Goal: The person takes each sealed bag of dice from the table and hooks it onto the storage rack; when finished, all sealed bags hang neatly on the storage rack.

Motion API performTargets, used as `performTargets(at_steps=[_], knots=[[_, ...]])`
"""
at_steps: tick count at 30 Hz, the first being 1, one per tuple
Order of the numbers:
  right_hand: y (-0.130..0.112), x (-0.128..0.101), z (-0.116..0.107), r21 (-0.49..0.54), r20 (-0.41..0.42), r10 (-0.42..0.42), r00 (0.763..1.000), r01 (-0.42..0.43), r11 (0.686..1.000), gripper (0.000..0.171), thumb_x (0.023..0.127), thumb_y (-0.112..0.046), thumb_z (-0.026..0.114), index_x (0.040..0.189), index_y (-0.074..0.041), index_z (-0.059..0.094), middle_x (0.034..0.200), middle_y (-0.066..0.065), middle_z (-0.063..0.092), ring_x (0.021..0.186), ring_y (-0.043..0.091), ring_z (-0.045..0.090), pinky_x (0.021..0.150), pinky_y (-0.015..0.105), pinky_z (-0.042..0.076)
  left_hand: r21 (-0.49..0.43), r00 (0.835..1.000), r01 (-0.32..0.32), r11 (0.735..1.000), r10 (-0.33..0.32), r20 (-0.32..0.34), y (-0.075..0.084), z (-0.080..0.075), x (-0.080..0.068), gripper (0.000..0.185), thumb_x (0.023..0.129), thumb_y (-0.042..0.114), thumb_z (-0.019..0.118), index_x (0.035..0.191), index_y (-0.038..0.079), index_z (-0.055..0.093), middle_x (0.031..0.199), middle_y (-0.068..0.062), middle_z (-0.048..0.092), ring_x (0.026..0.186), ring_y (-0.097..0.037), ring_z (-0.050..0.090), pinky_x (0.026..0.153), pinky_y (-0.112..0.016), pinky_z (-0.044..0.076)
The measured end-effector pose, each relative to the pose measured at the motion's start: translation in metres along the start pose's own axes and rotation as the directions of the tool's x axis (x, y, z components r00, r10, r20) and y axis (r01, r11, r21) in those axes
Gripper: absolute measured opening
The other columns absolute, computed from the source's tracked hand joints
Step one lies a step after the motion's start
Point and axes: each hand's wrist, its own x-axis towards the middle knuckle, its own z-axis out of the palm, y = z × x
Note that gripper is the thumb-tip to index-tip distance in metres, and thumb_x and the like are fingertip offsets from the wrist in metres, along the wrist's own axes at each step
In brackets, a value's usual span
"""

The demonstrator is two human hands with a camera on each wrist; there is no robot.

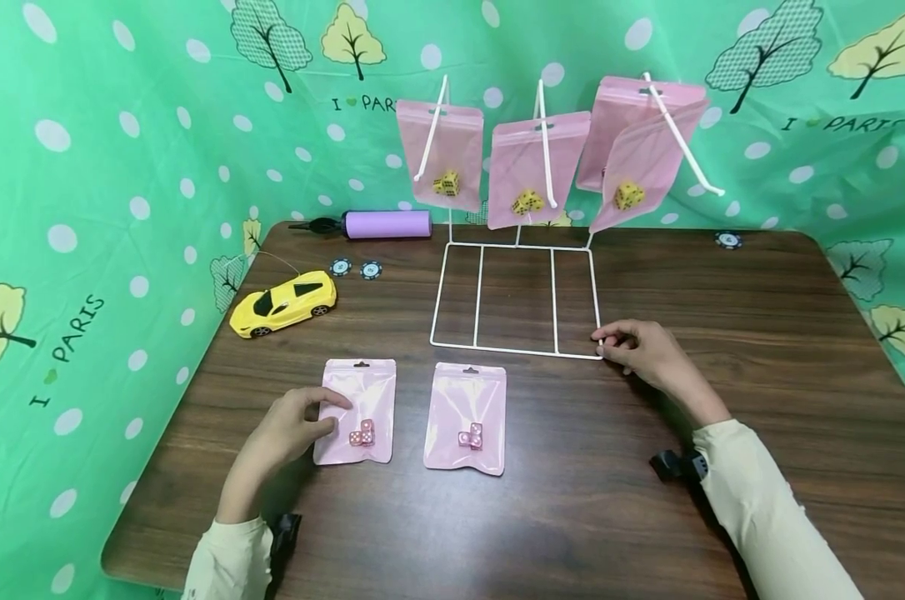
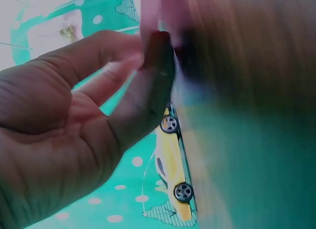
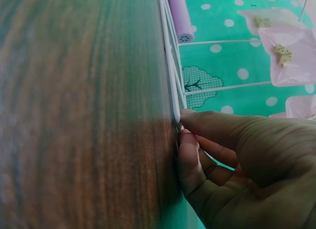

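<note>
Beyond the left hand (image 1: 291,433) sit a yellow toy car (image 1: 283,303) and a purple pump (image 1: 387,224). That hand pinches the left edge of a pink pouch (image 1: 357,412) lying flat on the bench (image 1: 722,500); a second pouch (image 1: 466,418) lies just right of it. The right hand (image 1: 640,348) pinches the near right corner of the white wire rack (image 1: 516,296), fingers curled.

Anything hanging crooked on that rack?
Yes. The rightmost hanging pouch tilts sideways and overlaps another pink pouch behind it, while the other two hang straight. The rightmost hook also juts out at a slant.

Bare table (image 1: 760,333) right of white wire rack (image 1: 516,296) (hanging pouches (image 1: 538,167) behind), yellow toy car (image 1: 283,302) crowding left
</note>
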Motion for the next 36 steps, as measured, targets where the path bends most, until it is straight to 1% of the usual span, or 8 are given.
performTargets(at_steps=[5, 9, 14, 17, 22, 27, 32, 36], knots=[[-0.001, 0.0, -0.001, 0.007, 0.005, 0.003, 1.0, -0.003, 1.0, 0.027, 0.108, -0.01, 0.068, 0.129, 0.006, 0.071, 0.101, 0.011, 0.066, 0.076, 0.018, 0.06, 0.06, 0.03, 0.054, 0.005, 1.0, -0.022, 1.0, 0.022, -0.01, 0.001, -0.004, 0.0, 0.025, 0.094, -0.007, 0.072, 0.113, 0.005, 0.081, 0.112, -0.014, 0.073, 0.091, -0.025, 0.059, 0.075, -0.034, 0.05], [-0.002, 0.0, -0.002, 0.009, 0.013, -0.004, 1.0, 0.004, 1.0, 0.027, 0.108, -0.011, 0.068, 0.129, 0.006, 0.071, 0.101, 0.011, 0.066, 0.076, 0.017, 0.059, 0.06, 0.03, 0.054, 0.016, 0.995, -0.083, 0.996, 0.084, -0.05, 0.005, -0.008, 0.002, 0.025, 0.094, -0.007, 0.072, 0.115, 0.003, 0.081, 0.116, -0.015, 0.075, 0.095, -0.024, 0.061, 0.081, -0.034, 0.051], [-0.002, -0.002, 0.0, -0.004, 0.017, -0.012, 1.0, 0.012, 1.0, 0.027, 0.108, -0.01, 0.067, 0.13, 0.005, 0.071, 0.102, 0.011, 0.066, 0.077, 0.019, 0.061, 0.062, 0.031, 0.055, -0.031, 0.98, -0.174, 0.984, 0.17, -0.103, 0.018, -0.02, 0.008, 0.031, 0.094, -0.01, 0.07, 0.121, 0.0, 0.079, 0.119, -0.017, 0.075, 0.097, -0.024, 0.066, 0.08, -0.027, 0.055], [-0.002, -0.002, -0.001, -0.005, 0.018, -0.014, 1.0, 0.014, 1.0, 0.028, 0.108, -0.011, 0.067, 0.131, 0.005, 0.07, 0.102, 0.011, 0.066, 0.078, 0.02, 0.061, 0.063, 0.031, 0.055, -0.045, 0.964, -0.236, 0.971, 0.229, -0.135, 0.032, -0.031, 0.012, 0.032, 0.095, -0.011, 0.069, 0.125, -0.002, 0.077, 0.121, -0.019, 0.073, 0.099, -0.026, 0.066, 0.081, -0.026, 0.057], [-0.004, -0.003, -0.003, -0.004, 0.005, -0.006, 1.0, 0.006, 1.0, 0.027, 0.108, -0.011, 0.067, 0.129, 0.006, 0.07, 0.102, 0.011, 0.066, 0.078, 0.019, 0.059, 0.061, 0.03, 0.054, -0.051, 0.919, -0.344, 0.938, 0.325, -0.223, 0.055, -0.045, 0.02, 0.032, 0.097, -0.01, 0.068, 0.127, -0.003, 0.076, 0.118, -0.02, 0.071, 0.096, -0.025, 0.065, 0.081, -0.02, 0.056], [-0.003, -0.003, -0.003, 0.005, -0.003, 0.0, 1.0, 0.0, 1.0, 0.026, 0.108, -0.01, 0.068, 0.128, 0.006, 0.071, 0.1, 0.011, 0.065, 0.077, 0.018, 0.059, 0.061, 0.03, 0.054, -0.075, 0.858, -0.455, 0.887, 0.415, -0.301, 0.08, -0.052, 0.023, 0.033, 0.098, -0.011, 0.068, 0.127, 0.0, 0.077, 0.114, -0.017, 0.071, 0.097, -0.021, 0.064, 0.083, -0.017, 0.058], [-0.001, -0.003, -0.003, 0.001, -0.003, -0.005, 1.0, 0.005, 1.0, 0.026, 0.108, -0.009, 0.067, 0.129, 0.005, 0.071, 0.1, 0.011, 0.065, 0.078, 0.019, 0.059, 0.061, 0.03, 0.054, -0.078, 0.782, -0.572, 0.817, 0.513, -0.355, 0.105, -0.057, 0.023, 0.033, 0.096, -0.014, 0.07, 0.124, 0.002, 0.078, 0.116, -0.011, 0.072, 0.099, -0.018, 0.063, 0.082, -0.02, 0.06], [0.0, -0.002, -0.002, -0.003, -0.003, -0.015, 1.0, 0.015, 1.0, 0.027, 0.108, -0.011, 0.067, 0.129, 0.005, 0.071, 0.101, 0.011, 0.066, 0.078, 0.019, 0.059, 0.061, 0.03, 0.054, -0.081, 0.722, -0.654, 0.752, 0.587, -0.366, 0.125, -0.058, 0.021, 0.035, 0.094, -0.016, 0.071, 0.124, 0.002, 0.079, 0.117, -0.008, 0.073, 0.103, -0.019, 0.064, 0.083, -0.023, 0.061]])
